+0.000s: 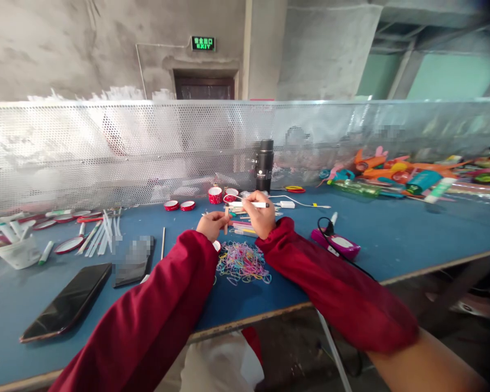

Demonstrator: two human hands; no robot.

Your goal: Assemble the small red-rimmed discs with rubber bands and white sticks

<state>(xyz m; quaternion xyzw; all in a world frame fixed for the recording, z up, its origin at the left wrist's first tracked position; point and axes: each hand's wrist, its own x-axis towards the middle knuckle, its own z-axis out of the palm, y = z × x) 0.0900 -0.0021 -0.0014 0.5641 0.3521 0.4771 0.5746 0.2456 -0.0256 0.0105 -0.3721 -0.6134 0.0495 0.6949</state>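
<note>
Pinched in my left hand [212,225] is a short flat wooden stick [226,219], held upright. My right hand [262,216] grips a white marker [262,205] with a black end, lying level, its other end close to the stick. I cannot tell whether the marker touches the wood. Just below both hands lies a loose pile of coloured rubber bands [245,262]. Pink, yellow and pale sticks [244,228] rest on the blue table between the hands. A white round edge [216,246] shows partly beside my left wrist.
Red-and-white tape rolls [215,195] and a black thermos [264,166] stand at the back. Two phones [67,302] and a white cup of markers [18,251] are on the left. To the right are a magenta power strip [335,243] with a cable and a heap of colourful toys [396,171].
</note>
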